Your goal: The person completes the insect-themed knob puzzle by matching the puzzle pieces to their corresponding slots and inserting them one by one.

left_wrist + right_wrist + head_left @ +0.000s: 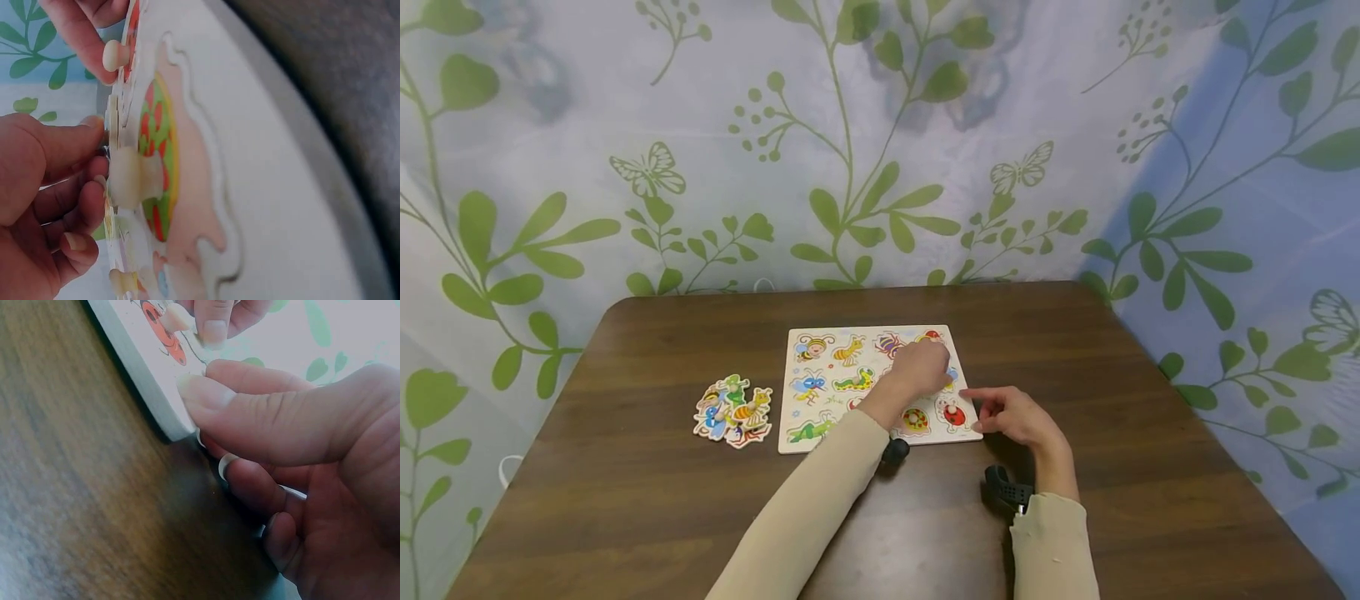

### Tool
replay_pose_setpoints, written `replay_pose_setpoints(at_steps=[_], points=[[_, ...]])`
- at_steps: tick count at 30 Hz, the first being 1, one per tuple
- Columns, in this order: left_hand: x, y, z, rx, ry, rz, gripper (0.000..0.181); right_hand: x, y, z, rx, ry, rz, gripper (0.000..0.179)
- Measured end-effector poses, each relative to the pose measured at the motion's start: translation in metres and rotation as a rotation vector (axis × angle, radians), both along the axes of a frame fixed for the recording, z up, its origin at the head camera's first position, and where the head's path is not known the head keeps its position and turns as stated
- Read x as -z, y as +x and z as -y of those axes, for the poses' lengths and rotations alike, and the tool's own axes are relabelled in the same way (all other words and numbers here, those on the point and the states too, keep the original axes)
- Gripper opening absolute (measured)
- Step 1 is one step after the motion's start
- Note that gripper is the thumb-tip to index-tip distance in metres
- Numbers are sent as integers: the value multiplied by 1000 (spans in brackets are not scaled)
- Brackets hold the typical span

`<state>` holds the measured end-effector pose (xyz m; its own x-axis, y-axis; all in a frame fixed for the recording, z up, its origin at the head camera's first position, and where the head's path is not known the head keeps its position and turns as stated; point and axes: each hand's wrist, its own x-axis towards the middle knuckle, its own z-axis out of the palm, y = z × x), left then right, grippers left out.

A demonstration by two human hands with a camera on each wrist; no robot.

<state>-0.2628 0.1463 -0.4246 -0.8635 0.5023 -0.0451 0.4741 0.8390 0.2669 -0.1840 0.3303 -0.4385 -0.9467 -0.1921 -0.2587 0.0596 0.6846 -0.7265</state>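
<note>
A wooden peg puzzle board with insect pictures lies on the table. My left hand is over its right half. In the left wrist view, the thumb and fingers of that left hand pinch a flat puzzle piece, seen edge-on; its picture is hidden. Near it, a knobbed round green-and-red piece sits on the board. At the board's right edge, my right hand grips the corner, thumb on top and fingers at the side. A red ladybug piece with a knob is beside this hand.
To the board's left, a heap of loose insect pieces lies on the brown wooden table. Black devices are at both wrists. A leaf-patterned cloth hangs behind the table.
</note>
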Motion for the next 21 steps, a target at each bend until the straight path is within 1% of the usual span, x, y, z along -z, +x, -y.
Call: replay_pose_setpoints(at_steps=[4,6,8,11,14,16,18,19,21], points=[[2,2,-1,-17,-31,-39,21,1,-1,1,7,-6,8,51],[4,2,-1,-22,-43,-61,20,1,-1,2,-4,-5,7,51],[6,2,-1,-23,-43,-83,20,1,-1,2,3,-1,10,51],[7,2,-1,-23,-25,-93,21,1,-1,3,6,5,10,51],[8,1,-1,-23,-1,-67,22,2,-1,2,14,6,12,51],[7,0,0,-18,12,-36,20,2,-1,1,-1,10,6,52],[6,-2,1,-2,12,-12,17,2,-1,0,-9,11,2,52],[5,-2,2,9,10,-4,16,2,-1,0,1,10,8,51],[3,-3,4,39,-5,-4,18,2,0,-1,0,13,4,51]])
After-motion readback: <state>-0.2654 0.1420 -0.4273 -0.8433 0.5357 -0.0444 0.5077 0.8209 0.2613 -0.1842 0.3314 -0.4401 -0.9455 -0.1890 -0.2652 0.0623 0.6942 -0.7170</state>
